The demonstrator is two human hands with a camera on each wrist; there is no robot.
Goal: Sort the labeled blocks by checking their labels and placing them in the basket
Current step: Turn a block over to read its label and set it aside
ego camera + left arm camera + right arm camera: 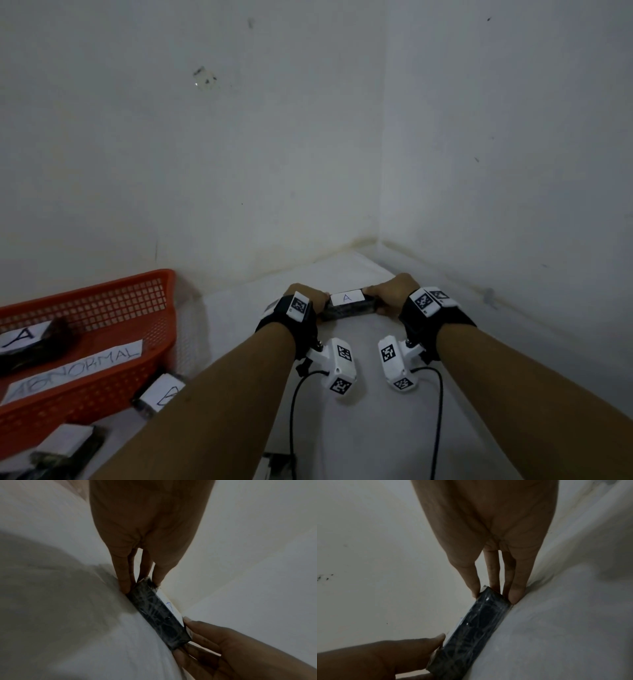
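Note:
A dark wrapped block (349,308) with a white label reading "A" (347,297) lies lengthwise on the white cloth near the room corner. My left hand (313,299) pinches its left end and my right hand (390,296) pinches its right end. In the left wrist view, thumb and fingers of the left hand (140,585) clamp the block (159,616) at its end. The right wrist view shows the same for the right hand (494,595) on the block (471,635). The orange basket (85,291) stands at the left.
The basket carries a paper strip reading "ABNORMAL" (75,366) and holds a dark block labelled "A" (30,339). Two more labelled blocks (159,394) (65,443) lie in front of it. White walls close off the back and the right.

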